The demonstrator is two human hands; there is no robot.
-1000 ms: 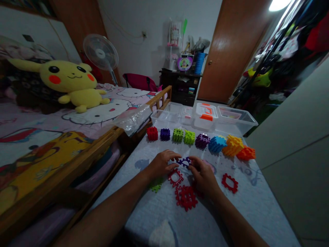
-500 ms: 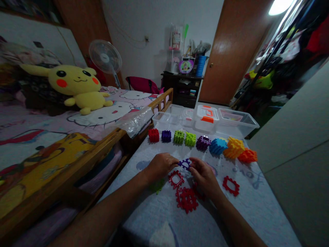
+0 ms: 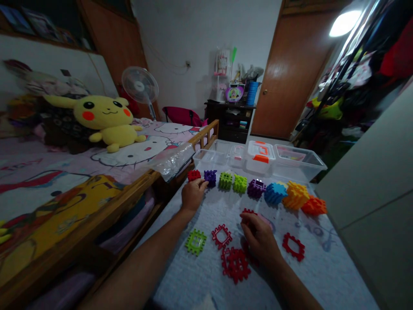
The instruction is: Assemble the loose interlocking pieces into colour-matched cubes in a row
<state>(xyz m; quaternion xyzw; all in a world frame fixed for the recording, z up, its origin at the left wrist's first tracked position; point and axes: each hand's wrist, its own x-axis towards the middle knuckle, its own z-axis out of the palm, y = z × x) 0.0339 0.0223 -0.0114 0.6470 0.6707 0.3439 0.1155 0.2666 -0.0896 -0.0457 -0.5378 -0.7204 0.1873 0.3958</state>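
Note:
My left hand [image 3: 192, 194] reaches to the far left end of a row of coloured block cubes. Its curled fingertips close on the purple cube [image 3: 210, 177], right beside the red cube [image 3: 194, 175]. My right hand [image 3: 258, 234] lies low on the cloth-covered table [image 3: 206, 292], fingers bent over a small red piece [image 3: 249, 212] that peeks out at the fingertips. Flat pieces lie around it: a green one [image 3: 195, 241], a red frame [image 3: 221, 236], a red clump [image 3: 235, 263] and another red frame [image 3: 293, 246].
The row runs on rightwards: two green cubes [image 3: 232, 182], purple [image 3: 256, 188], blue [image 3: 274, 193], yellow-orange [image 3: 295, 194], orange [image 3: 313, 206]. Clear plastic bins [image 3: 292, 163] stand behind. A wooden bed rail [image 3: 161, 176] with a plastic bag [image 3: 172, 158] borders the left.
Both hands held a purple flat piece together at mid-table. My left hand has since moved forward and left to the purple cube, and my right hand has dropped onto a red piece. The view tilted up.

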